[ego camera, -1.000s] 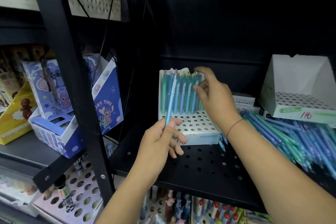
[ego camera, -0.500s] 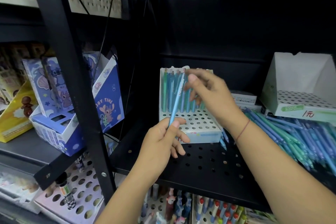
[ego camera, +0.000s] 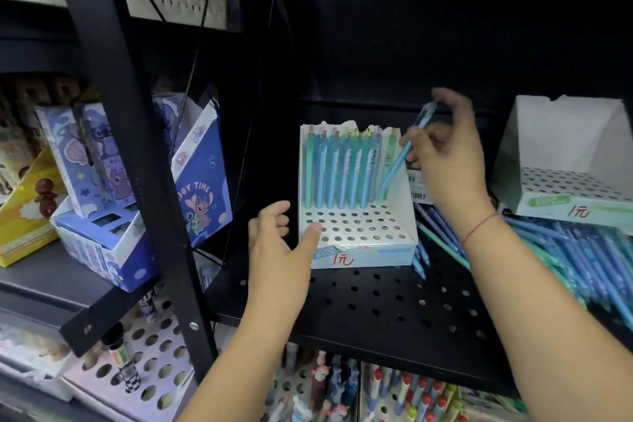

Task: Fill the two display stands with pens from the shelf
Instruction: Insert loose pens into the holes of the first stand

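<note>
Blue pen (ego camera: 394, 168) is pinched by right hand (ego camera: 445, 161), tilted, tip at near stand (ego camera: 359, 250) back row. Only that row is filled. Second stand (ego camera: 565, 202) appears empty. Loose pens (ego camera: 582, 250) are piled on shelf (ego camera: 376, 312). Left hand (ego camera: 274, 250) is open, thumb rested on stand corner. Progress judged early.

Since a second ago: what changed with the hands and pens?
The light blue pen passed from the left hand to the right hand, which pinches it, tilted, tip at the right end of the row of pens in the left stand. The left hand, freed, rests its thumb on that stand's front corner. Unchanged: that row, right stand, loose pen pile.
</note>
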